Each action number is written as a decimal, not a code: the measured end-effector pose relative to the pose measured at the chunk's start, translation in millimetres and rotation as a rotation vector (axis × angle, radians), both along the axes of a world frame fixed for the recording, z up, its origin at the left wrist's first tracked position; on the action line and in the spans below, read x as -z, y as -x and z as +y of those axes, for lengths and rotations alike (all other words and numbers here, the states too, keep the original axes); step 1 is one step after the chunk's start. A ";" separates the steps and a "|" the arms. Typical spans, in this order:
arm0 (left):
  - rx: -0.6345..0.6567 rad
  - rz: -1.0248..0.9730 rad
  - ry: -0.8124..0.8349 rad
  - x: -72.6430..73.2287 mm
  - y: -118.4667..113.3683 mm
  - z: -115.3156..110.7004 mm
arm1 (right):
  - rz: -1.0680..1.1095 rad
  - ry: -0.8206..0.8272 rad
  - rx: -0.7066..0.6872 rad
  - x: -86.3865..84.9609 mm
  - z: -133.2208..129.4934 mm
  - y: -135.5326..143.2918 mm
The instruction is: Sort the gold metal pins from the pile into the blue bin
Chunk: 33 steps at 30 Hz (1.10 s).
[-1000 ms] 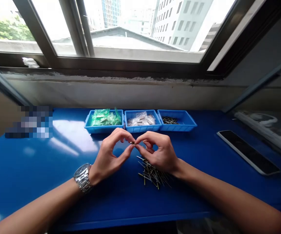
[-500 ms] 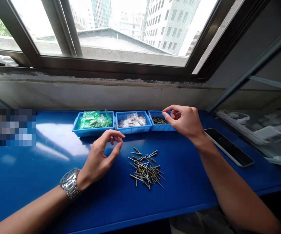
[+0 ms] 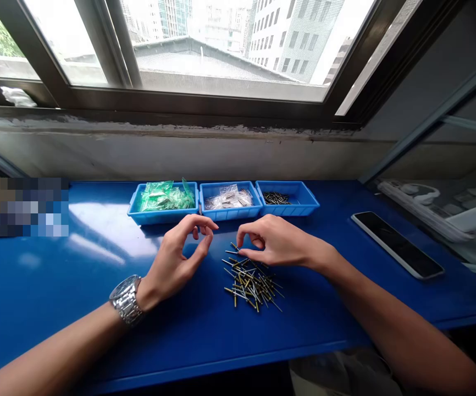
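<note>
A loose pile of pop rivets [image 3: 254,286], brass-coloured with thin silver pins, lies on the blue table. My right hand [image 3: 275,240] is over the pile's far edge, index finger and thumb slightly apart beside the outermost rivets; nothing shows held between them. To the left of the pile, my left hand [image 3: 184,247] hovers with curved fingers and thumb apart, holding nothing. Behind the hands stand three blue bins in a row: the left bin [image 3: 164,218] with green plastic packets, the middle bin [image 3: 233,213] with clear packets, the right bin [image 3: 299,208] with dark rivets.
A phone [image 3: 398,245] lies face up on the table [image 3: 172,346] at the right. Beyond it a rack [image 3: 448,220] holds white devices and cables. A window [image 3: 230,60] rises behind the table, and a blurred patch covers something at far left.
My right hand has moved from the right bin down and left to the rivet pile. My left hand has hardly moved. The view has shifted slightly.
</note>
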<state>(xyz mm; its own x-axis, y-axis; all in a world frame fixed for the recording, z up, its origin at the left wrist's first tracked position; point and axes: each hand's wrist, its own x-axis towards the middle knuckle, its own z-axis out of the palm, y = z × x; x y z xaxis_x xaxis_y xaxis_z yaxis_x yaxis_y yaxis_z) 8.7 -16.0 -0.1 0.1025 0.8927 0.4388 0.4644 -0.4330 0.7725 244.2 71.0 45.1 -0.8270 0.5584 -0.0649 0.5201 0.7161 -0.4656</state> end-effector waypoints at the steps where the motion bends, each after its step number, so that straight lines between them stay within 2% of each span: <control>1: 0.002 0.000 -0.002 -0.1 0.1 0.1 | -0.003 -0.020 -0.005 1.3 -1.4 1.9; 15: 0.028 -0.007 -0.017 -0.7 -2.1 2.6 | -0.034 -0.252 -0.017 21.8 -14.1 23.2; 19: 0.032 -0.004 -0.024 -0.5 -1.2 1.6 | -0.054 -0.292 -0.018 22.0 -16.6 24.3; 28: 0.038 -0.002 -0.012 -2.5 -2.2 1.7 | 0.076 -0.192 0.062 7.3 -13.0 14.7; 33: 0.044 -0.003 0.005 -3.2 -1.3 0.6 | 0.266 -0.023 0.054 9.6 -14.9 16.7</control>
<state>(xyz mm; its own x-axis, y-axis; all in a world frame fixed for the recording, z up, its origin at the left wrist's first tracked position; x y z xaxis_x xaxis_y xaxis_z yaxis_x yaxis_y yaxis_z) 10.0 -15.4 3.1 0.1407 0.8896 0.4345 0.4429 -0.4491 0.7760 227.5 56.1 35.6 -0.7821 0.6013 0.1636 0.4199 0.7025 -0.5746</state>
